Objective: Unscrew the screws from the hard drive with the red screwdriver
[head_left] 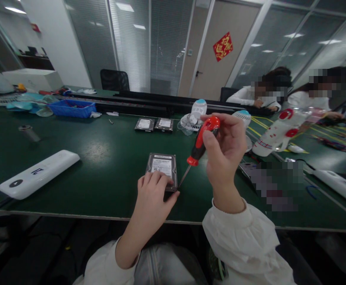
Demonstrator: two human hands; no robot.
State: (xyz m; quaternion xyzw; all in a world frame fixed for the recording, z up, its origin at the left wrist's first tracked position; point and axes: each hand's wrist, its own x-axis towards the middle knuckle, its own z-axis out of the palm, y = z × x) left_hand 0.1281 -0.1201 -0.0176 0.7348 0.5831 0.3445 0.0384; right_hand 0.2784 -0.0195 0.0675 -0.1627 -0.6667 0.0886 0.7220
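Observation:
A hard drive (162, 161) with a white label lies flat on the green table near its front edge. My left hand (152, 194) presses down on it and holds it, fingers curled over the label and thumb along the near right corner. Wrapped around the red and black handle of a screwdriver (199, 146) is my right hand (226, 152). The screwdriver leans, its shaft running down and left so the tip meets the drive's near right corner, close to my left thumb. Any screw under the tip is too small to make out.
Two more hard drives (144, 124) lie farther back, near small white fans (199, 109). A white power bank-like device (39, 174) is at left, behind it a blue tray (72, 108). At right are a white bottle (269, 136), a blurred flat item and cables. Two people sit beyond.

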